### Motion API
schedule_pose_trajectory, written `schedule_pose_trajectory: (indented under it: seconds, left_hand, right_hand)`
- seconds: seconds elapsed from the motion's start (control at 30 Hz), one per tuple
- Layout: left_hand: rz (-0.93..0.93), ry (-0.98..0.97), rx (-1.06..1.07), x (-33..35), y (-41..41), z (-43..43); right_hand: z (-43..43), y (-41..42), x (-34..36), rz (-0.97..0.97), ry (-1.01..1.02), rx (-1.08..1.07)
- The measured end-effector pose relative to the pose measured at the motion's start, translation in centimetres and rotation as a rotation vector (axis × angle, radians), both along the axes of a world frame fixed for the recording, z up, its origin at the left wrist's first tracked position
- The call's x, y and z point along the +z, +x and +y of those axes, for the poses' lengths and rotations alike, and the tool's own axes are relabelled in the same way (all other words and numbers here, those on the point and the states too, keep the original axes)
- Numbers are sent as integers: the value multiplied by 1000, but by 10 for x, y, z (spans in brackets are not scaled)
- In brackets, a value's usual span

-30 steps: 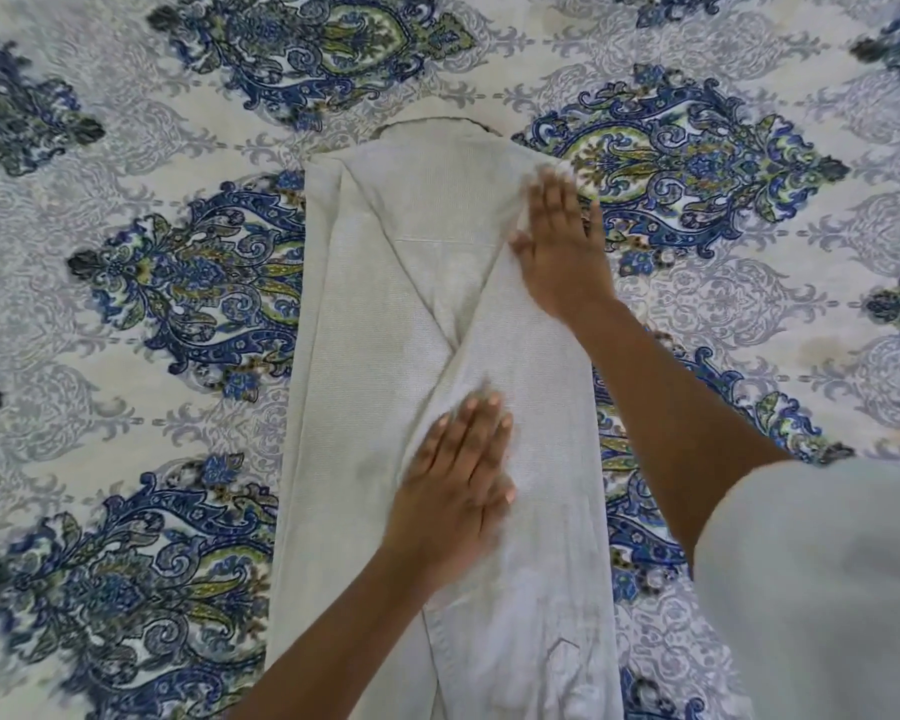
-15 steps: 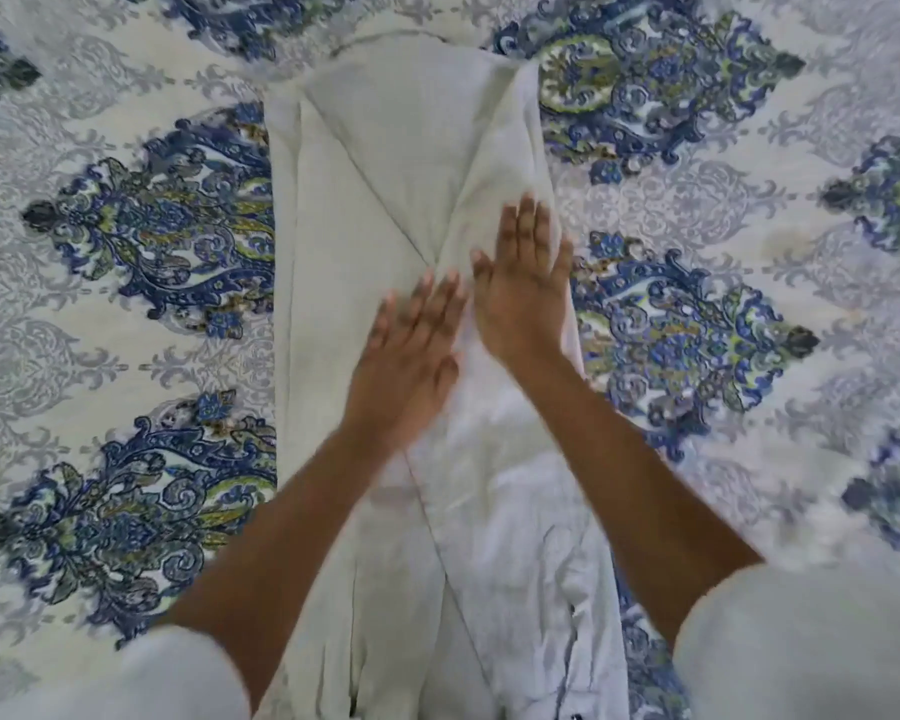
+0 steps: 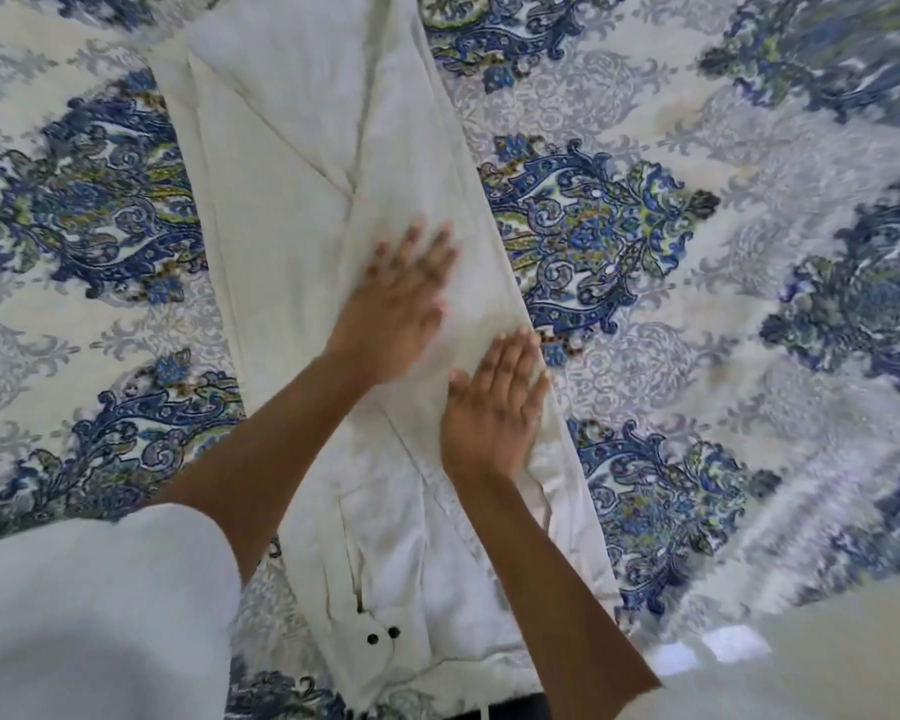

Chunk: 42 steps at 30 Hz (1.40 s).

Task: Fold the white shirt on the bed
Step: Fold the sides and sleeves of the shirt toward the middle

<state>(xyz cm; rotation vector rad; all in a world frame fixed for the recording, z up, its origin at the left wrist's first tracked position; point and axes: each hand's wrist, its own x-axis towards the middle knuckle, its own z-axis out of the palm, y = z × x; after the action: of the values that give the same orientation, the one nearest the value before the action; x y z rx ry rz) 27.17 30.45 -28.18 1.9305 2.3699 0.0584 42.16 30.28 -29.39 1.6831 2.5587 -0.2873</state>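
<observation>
The white shirt [image 3: 292, 163] lies on the bed as a long narrow strip, its sides and sleeves folded in so they cross in the middle. A cuff with two dark buttons [image 3: 383, 635] shows near its lower end. My left hand [image 3: 401, 309] lies flat on the middle of the strip, fingers spread and blurred by motion. Flat on the shirt's right edge, a little nearer to me, rests my right hand [image 3: 494, 407]. Neither hand grips the cloth.
The bed is covered by a sheet [image 3: 697, 314] with blue, green and grey ornamental medallions on cream. Its near edge [image 3: 723, 615] runs along the lower right. White sleeves [image 3: 89, 615] fill the lower left and lower right corners.
Both hands have slid down the shirt toward me, the right from the upper edge to the lower right edge. The view has shifted so more of the shirt's lower end shows.
</observation>
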Motion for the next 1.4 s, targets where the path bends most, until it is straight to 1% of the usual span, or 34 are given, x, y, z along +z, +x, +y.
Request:
schedule_pose_trajectory:
  seconds: [0.07, 0.13, 0.2, 0.3, 0.37, 0.4, 0.47, 0.5, 0.53, 0.6, 0.63, 0.67, 0.73, 0.77, 0.8, 0.83, 0.87, 0.9, 0.93, 1.0, 1.03, 1.1, 1.23, 1.33, 1.4]
  left_hand:
    - [24, 10, -122, -8, 19, 5]
    - [41, -65, -98, -16, 22, 4]
    - [53, -104, -85, -24, 21, 5]
    - [40, -94, -42, -18, 23, 7]
    - [4, -36, 1, -11, 38, 7]
    - [-17, -15, -28, -10, 51, 3]
    - [-40, 5, -176, -16, 85, -22]
    - [-29, -17, -222, -17, 96, -34]
    - [-1, -37, -213, -19, 103, -42]
    - [35, -54, -106, -20, 112, -47]
    - [25, -71, -72, -17, 119, -50]
    - [2, -89, -69, -15, 126, -53]
    - [-60, -110, -115, -11, 147, -70]
    - [-98, -116, -134, -10, 158, -80]
    - [-136, -119, -136, -8, 168, -90]
    - [-176, -125, -120, -6, 176, -97]
    - [-209, -126, -96, -5, 184, -104]
    - [-235, -122, -78, -4, 190, -109]
    - [-261, -118, -63, -4, 195, -112]
    - [-336, -120, -21, -2, 203, -117]
    - [-373, -113, 8, -1, 205, -119]
    - [-379, -99, 32, -1, 207, -121]
    - [-264, -85, 12, -7, 209, -125]
    - [-294, -77, 83, -1, 216, -118]
    - [-285, -65, 39, 4, 227, -110]
  right_hand:
    - [-10, -1, 1, 18, 2, 40]
    - [-18, 15, -2, 11, -7, 89]
    - [-28, 43, -6, -11, -32, 73]
    - [-46, 87, 3, -32, -38, 29]
    - [-50, 94, 10, -28, -17, 31]
    - [-48, 94, 11, -20, -11, 33]
    - [-46, 96, 11, -15, -17, 59]
    - [-48, 100, 9, -27, -35, 87]
    - [-53, 108, 8, -46, -65, 116]
    - [-64, 125, 11, -65, -125, 163]
    - [-69, 133, 17, -60, -126, 188]
    - [-69, 140, 25, -46, -118, 208]
    - [-61, 154, 40, 52, -26, 217]
    - [-54, 163, 45, 142, 7, 171]
    - [-47, 173, 51, 269, -35, 54]
    - [-41, 184, 55, 381, -143, -105]
    - [-39, 194, 56, 421, -297, -237]
    - [-39, 201, 53, 410, -453, -339]
    - [-41, 207, 50, 346, -554, -343]
    - [-42, 212, 46, 270, -698, -272]
    - [-42, 213, 46, 268, -750, -254]
    - [-40, 218, 45, 219, -787, -237]
    - [-32, 225, 46, 60, -769, -187]
    - [-27, 220, 48, -41, -793, -153]
    - [-25, 217, 48, -109, -776, -120]
